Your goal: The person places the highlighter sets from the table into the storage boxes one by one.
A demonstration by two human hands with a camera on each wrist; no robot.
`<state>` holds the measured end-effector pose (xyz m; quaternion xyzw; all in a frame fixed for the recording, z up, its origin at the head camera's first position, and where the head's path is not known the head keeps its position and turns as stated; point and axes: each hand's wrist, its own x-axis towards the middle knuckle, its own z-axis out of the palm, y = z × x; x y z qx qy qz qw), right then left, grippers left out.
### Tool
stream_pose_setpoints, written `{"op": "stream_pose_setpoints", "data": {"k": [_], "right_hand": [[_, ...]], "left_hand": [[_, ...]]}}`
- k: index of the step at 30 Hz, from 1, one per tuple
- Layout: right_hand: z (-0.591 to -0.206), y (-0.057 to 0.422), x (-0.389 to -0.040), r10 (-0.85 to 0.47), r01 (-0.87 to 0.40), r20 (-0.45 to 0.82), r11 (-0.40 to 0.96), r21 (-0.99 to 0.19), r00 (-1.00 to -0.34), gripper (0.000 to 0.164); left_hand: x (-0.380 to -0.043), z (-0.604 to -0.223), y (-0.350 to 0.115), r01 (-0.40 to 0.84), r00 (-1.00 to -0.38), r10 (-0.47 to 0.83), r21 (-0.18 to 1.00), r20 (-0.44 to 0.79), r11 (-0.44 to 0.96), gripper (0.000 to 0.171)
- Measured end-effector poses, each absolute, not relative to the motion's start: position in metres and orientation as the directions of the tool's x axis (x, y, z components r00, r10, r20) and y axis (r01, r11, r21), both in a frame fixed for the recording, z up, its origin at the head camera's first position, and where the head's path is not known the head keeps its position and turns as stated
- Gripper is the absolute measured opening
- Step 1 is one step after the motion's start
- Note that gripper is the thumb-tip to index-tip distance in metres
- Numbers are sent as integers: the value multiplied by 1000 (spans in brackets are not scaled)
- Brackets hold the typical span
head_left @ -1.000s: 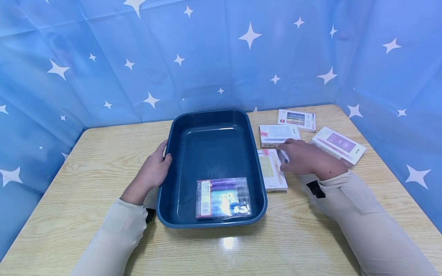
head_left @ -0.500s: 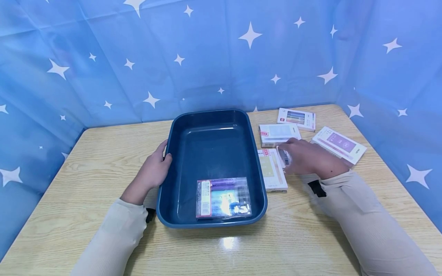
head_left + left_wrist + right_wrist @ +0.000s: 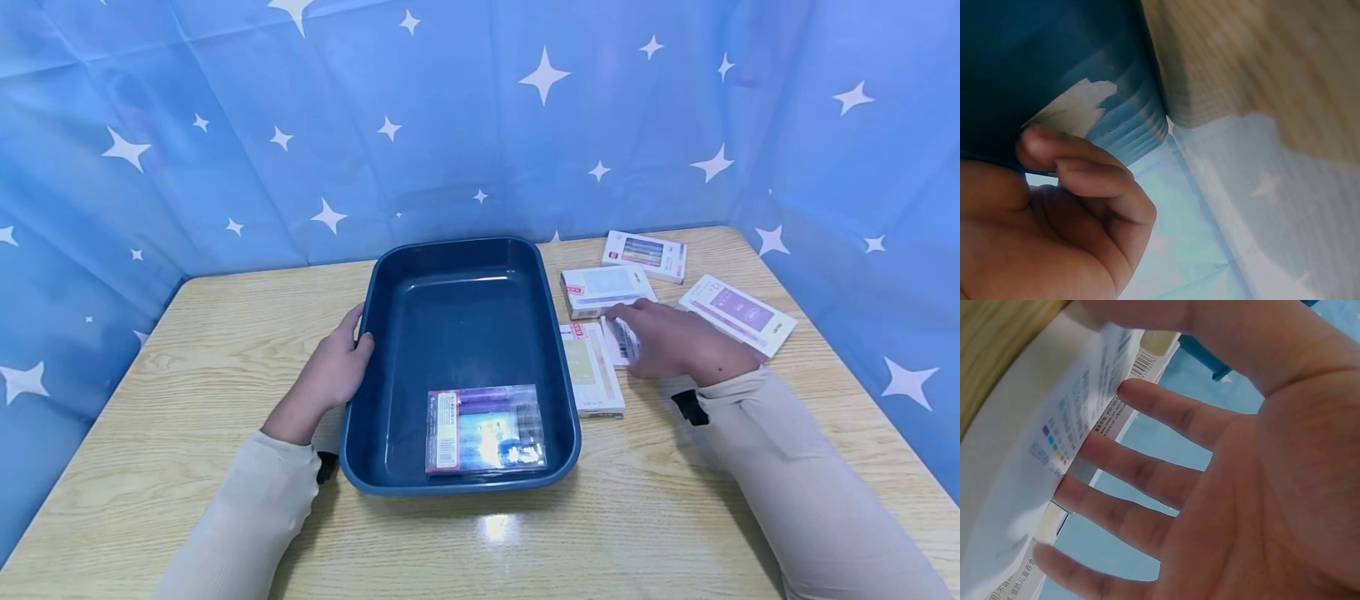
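Observation:
My left hand [image 3: 337,367] grips the left wall of a dark blue plastic tub [image 3: 457,333]; the thumb lies over the rim and the fingers curl outside it in the left wrist view. Inside the tub, toward its front, lies a shiny clear-wrapped pack [image 3: 486,431] with purple and blue contents. To the tub's right, my right hand [image 3: 671,340] holds a white pen box [image 3: 619,342], its fingertips on one long edge and the thumb at the opposite one. Printed text and small colour dots show on that box [image 3: 1047,450] in the right wrist view. My hand covers much of it in the head view.
Around the held box lie a white box with a yellow panel [image 3: 592,367], a white box with a red sticker [image 3: 607,287], a windowed box of coloured pens [image 3: 645,254] and a purple-panelled box [image 3: 738,312]. A starry blue curtain [image 3: 450,125] hangs behind the wooden table.
The right hand has shifted slightly right with the pen box, whose barcode end shows more. The two boxes behind it have nudged a little backward. The left hand and tub stay still.

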<state>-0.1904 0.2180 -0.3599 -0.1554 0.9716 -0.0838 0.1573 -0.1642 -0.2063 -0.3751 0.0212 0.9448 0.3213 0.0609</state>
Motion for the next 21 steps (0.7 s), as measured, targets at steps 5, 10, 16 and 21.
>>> {"op": "stream_pose_setpoints", "data": {"k": [5,10,16,21], "right_hand": [[-361,218,-190,-329,-279,-272,938,-205,-904,76],[-361,218,-190,-323,-272,-271,940,-208,-907,78],[-362,218,-191,-318,-267,-282,941,-207,-905,80],[-362,218,-191,-315,-258,-294,942,-217,-902,80]], "left_hand": [[-164,-375,-206,1,-992,78,605,-101,796,58],[-165,-375,-206,-2,-991,79,607,-107,795,58],[-165,-375,-206,0,-991,82,611,-107,791,59],[-165,-375,-206,3,-991,83,614,-102,789,58]]}}
